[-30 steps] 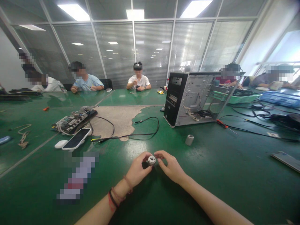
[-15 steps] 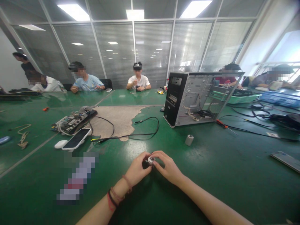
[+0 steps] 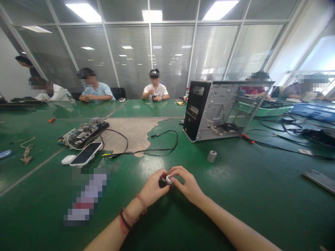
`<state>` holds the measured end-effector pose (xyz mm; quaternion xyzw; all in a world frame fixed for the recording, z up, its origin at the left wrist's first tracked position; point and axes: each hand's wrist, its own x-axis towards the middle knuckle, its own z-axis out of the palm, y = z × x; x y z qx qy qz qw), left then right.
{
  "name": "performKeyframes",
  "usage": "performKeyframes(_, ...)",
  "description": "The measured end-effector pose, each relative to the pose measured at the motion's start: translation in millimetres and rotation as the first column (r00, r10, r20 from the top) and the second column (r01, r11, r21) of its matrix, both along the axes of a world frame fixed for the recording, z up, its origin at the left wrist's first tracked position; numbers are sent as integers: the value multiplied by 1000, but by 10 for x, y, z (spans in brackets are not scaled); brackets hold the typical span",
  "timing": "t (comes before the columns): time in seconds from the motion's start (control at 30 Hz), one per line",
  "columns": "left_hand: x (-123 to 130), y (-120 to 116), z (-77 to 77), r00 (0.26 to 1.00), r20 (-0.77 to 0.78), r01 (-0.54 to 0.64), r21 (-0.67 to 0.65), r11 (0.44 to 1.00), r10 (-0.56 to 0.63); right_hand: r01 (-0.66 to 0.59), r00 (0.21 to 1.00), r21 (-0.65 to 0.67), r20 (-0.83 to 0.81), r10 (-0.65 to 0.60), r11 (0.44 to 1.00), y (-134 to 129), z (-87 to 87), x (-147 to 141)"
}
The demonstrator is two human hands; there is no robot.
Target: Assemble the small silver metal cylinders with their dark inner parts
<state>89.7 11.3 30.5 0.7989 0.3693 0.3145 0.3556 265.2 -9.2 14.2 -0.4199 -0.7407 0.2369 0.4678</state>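
Near the middle of the green table [image 3: 146, 226], a small round white part [image 3: 169, 179] is between my two hands. My left hand [image 3: 154, 184] wraps its thumb and fingers round the part from the left. From the right, my right hand [image 3: 186, 184] pinches at the top of the same part with thumb and fingertips. Details of the part are too small to tell. A short grey metal cylinder [image 3: 211, 156] stands on the table, beyond my right hand and apart from it.
An open computer case [image 3: 199, 111] stands at the right behind the cylinder. A screwdriver [image 3: 248, 138] lies beside it. Left are a phone [image 3: 86, 154], a white case [image 3: 68, 159], a circuit assembly [image 3: 82, 134] and a black cable [image 3: 157, 150]. Several people sit across the table.
The fingers of my right hand have shifted slightly on the part, and its top looks a little different. Across the table, the person in light blue has drawn both hands together.
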Motion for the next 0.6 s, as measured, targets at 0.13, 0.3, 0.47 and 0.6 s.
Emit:
performKeyframes(0.13,4,1,-2,1000,-1,-8,-6,1000,8,0,1000,5,-12,1,1000,7,7,-14)
performKeyframes(0.3,4,-5,16,1000,7,-10,-14,1000,10,9,998,12,-56,-8,1000,-2,40,-39)
performKeyframes(0.47,-5,-14,43,1000,-10,-2,-16,1000,2,67,993,-7,-101,-68,998,-3,88,27)
performKeyframes(0.6,-19,-10,45,1000,-24,0,-20,1000,0,152,986,-66,-56,-156,986,53,82,177)
